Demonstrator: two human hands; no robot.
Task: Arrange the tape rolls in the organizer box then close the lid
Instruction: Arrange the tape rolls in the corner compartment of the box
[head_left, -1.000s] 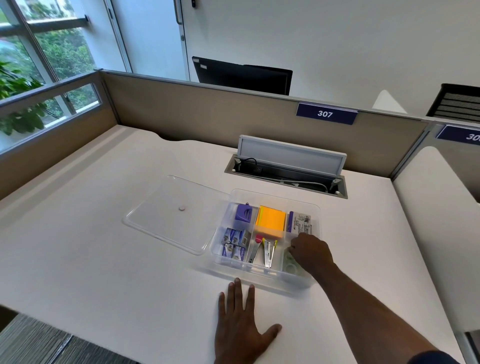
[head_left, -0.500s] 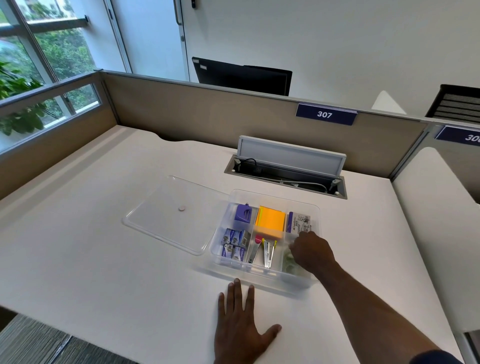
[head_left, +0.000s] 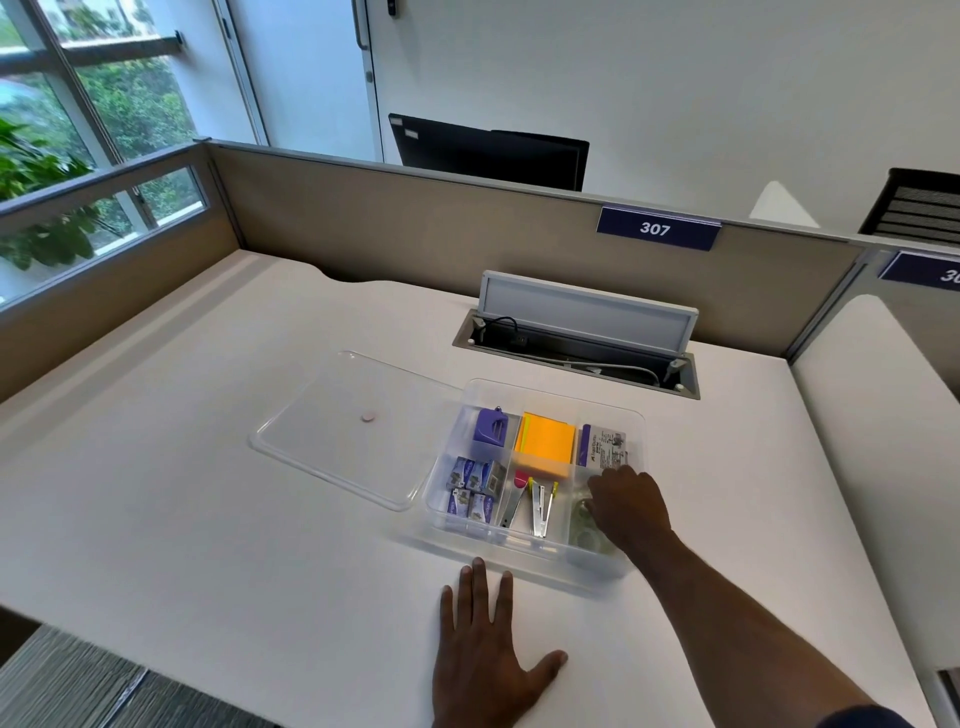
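A clear plastic organizer box (head_left: 519, 552) stands on the white desk, its clear lid (head_left: 353, 426) lying flat to its left. Clear tape rolls (head_left: 584, 530) lie in the near right compartment. My right hand (head_left: 626, 506) reaches into that compartment, fingers curled down over the rolls; what the fingers grip is hidden. My left hand (head_left: 488, 660) lies flat and spread on the desk just in front of the box, holding nothing.
Other compartments hold a purple sharpener (head_left: 491, 427), orange sticky notes (head_left: 545, 441), small staple boxes (head_left: 472, 486), staplers (head_left: 537, 504) and a labelled pack (head_left: 605, 447). An open cable hatch (head_left: 576, 345) sits behind the box. Beige partitions (head_left: 415, 223) bound the desk.
My right hand has shifted slightly toward the far side within the near right compartment, uncovering the tape rolls at its front. My left hand and the lid have not moved.
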